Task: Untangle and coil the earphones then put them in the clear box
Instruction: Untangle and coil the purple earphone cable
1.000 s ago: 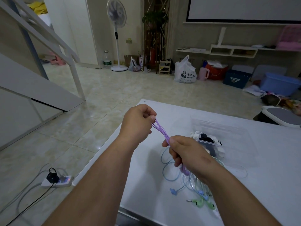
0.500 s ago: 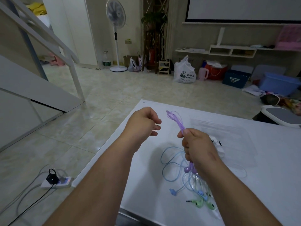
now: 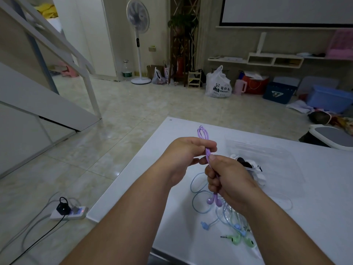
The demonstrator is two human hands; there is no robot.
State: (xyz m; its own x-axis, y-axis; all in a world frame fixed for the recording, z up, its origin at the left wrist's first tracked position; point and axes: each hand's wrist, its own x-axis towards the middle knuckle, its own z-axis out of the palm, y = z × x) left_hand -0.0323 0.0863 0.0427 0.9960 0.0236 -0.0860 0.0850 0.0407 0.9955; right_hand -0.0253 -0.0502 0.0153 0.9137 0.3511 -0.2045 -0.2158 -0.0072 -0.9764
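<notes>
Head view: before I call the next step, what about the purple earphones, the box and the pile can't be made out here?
- Purple earphones: the middle of the bundle is hidden inside the right hand and behind the left hand; the plug is not visible.
- Clear box: its near part is hidden by the right hand, and its contents are unclear.
- Blue and green earphones: partly hidden under the right forearm, so how they are tangled is unclear.

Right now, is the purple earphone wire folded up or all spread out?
Folded up: purple earphones form a tight bundle, pinched by left hand and right hand.
</notes>
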